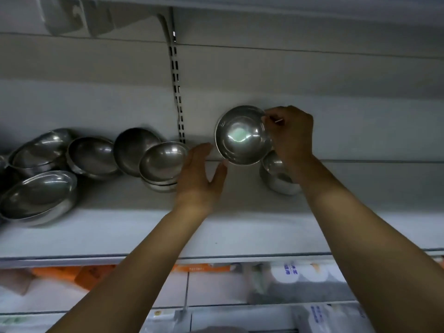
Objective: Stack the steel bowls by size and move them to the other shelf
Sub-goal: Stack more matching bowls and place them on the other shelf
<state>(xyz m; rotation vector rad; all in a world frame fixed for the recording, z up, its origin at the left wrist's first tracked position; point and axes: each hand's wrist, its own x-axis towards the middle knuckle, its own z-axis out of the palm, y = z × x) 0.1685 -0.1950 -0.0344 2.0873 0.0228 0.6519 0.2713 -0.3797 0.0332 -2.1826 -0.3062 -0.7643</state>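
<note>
On the white shelf (pixel 240 227), right of the slotted upright (pixel 179 99): the right hand (pixel 292 138) holds a steel bowl (pixel 241 135) by its rim. The bowl is tipped so its hollow faces the camera, lifted off the shelf just above a small stack (pixel 276 181) of bowls.
Right fingers (pixel 271 123): thumb and fingertips clamped on the bowl's right-hand rim.
Left hand (pixel 200 175): just beside the bowl's lower left edge, fingers (pixel 204 150) straight and apart, gripping nothing. Whether the thumb touches the rim I cannot tell.
Left of the upright: a short nested pile (pixel 163 164) beside the left hand, a leaning bowl (pixel 131 150) behind it, and more loose bowls (pixel 38 195) farther left.
Below: blurred packaged goods (pixel 300 272) on a lower shelf.
Step in hand: probably adding the held bowl to the small stack in the right bay.
Next move calls for: turning the bowl level, hollow up, centring it over the stack and lowering it. It should nest only if it is smaller than the bowl beneath. A thin rim pinch on smooth steel could slip, so the free hand may need to steady it.
</note>
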